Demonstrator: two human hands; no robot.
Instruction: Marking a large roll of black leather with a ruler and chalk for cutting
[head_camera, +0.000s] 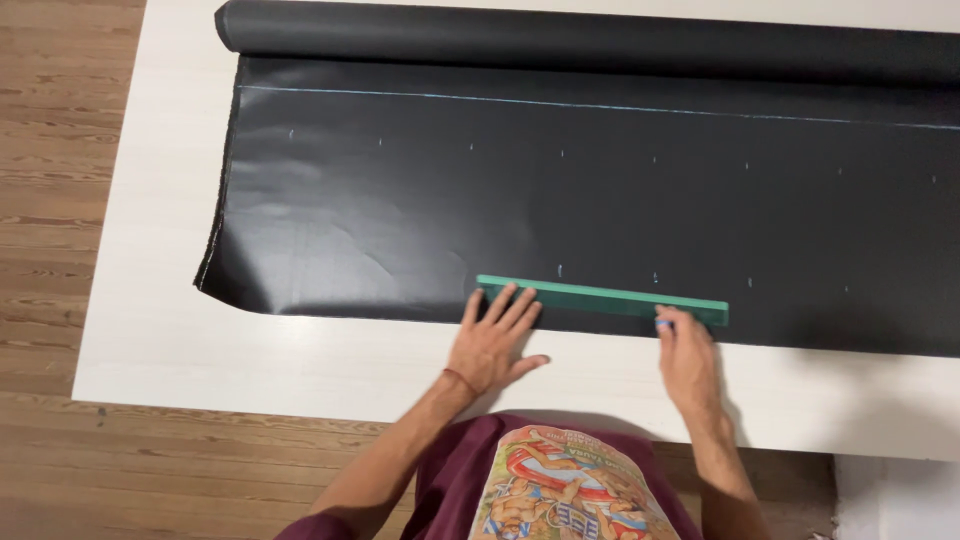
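A green ruler (602, 299), long, thin and flat with a see-through look, lies on the near edge of a black sheet (560, 210). It runs almost level with that edge, its right end a little nearer the person.

The left hand (493, 340) lies flat and spread, palm down: its fingertips press on the ruler's left end, while the palm rests on the white table (160, 300) just below the sheet's edge. A thin red band circles that wrist. The right hand (686, 355) meets the ruler's right end with loosely curled fingers; a small blue piece (664, 323), perhaps chalk, shows at the fingertips, pinched against the ruler's near edge.

The sheet is matte and smooth, with soft creases and a dull sheen to the left of the ruler. Its left edge is slightly frayed and wavy. Small pale marks dot it in two rows beyond the ruler, and a thin pale line runs across it farther off. Beyond that line the sheet winds onto a thick dark roll (560, 40) spanning the far side of the table.

The table is plain and smooth. Left of it and on the near side shows a wooden plank floor (50, 200). The person wears a maroon shirt (560, 490) with a colourful print.
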